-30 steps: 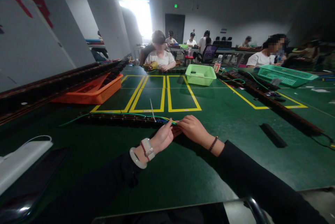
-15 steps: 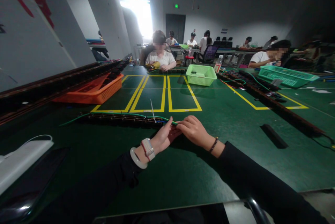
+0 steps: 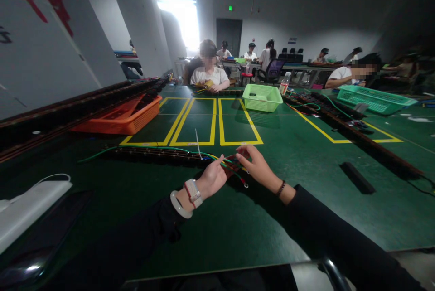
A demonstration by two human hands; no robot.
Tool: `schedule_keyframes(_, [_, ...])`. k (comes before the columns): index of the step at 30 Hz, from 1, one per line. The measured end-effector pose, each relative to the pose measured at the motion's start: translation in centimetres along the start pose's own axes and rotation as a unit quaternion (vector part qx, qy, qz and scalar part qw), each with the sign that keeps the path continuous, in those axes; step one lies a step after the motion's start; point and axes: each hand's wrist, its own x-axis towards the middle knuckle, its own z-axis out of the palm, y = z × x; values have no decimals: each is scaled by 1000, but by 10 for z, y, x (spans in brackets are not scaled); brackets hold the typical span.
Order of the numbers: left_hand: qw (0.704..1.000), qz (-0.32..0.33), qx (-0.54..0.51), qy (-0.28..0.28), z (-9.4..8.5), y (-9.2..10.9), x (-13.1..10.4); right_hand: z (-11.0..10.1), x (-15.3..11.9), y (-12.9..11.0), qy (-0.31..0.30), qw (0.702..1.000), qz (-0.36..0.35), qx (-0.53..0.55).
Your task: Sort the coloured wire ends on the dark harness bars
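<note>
A long dark strip assembly (image 3: 159, 155) lies on the green table, with a green wire (image 3: 112, 148) running along it and a white cable tie (image 3: 197, 143) standing up near its right end. My left hand (image 3: 213, 178) is closed around the bundle of green and yellow wires at that end. Beyond the thumb, a wire tip with a ring terminal (image 3: 246, 185) sticks out to the lower right. My right hand (image 3: 254, 164) is beside the wire ends, thumb and fingers bent round them; whether it grips one is too small to tell.
An orange basket (image 3: 136, 118) and long dark strips stand at the left. A light green basket (image 3: 261, 98) is at the back, a teal basket (image 3: 377, 99) at the right. A dark block (image 3: 356, 177) lies to the right. People sit beyond the table.
My right hand has moved slightly right, away from my left hand. The wire ends, hidden before, now fan out between the hands, and the ring terminal shows.
</note>
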Motion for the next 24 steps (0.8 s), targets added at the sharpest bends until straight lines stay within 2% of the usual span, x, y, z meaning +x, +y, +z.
schedule_keyframes(2, [1000,3,4,-11,0,1,0,1,4,10,-42,992,88,85])
schedule_keyframes(5, [1000,7,11,-6,0,1,-1,1,5,16,-143,955,170,199])
schedule_keyframes(9, [999,-7,28,-17,0,1,-2,0,2,5,-255,879,216,339])
schedule_keyframes(11, [999,-19,39,-28,1,1,-3,-1,0,-2,-291,839,226,400])
schedule_keyframes(13, [998,-25,47,-29,2,2,-4,-1,-2,-5,-306,825,228,416])
schedule_keyframes(15, [998,-23,50,-19,3,2,-4,0,-2,-6,-296,844,226,387])
schedule_keyframes(19, [999,-10,43,-2,5,0,-4,3,-1,-5,-248,921,193,231])
schedule_keyframes(22, [999,0,41,9,6,-1,-3,5,-2,-6,-193,976,91,51])
schedule_keyframes(24, [999,7,35,11,7,-1,-3,7,-3,-7,-157,985,9,-63])
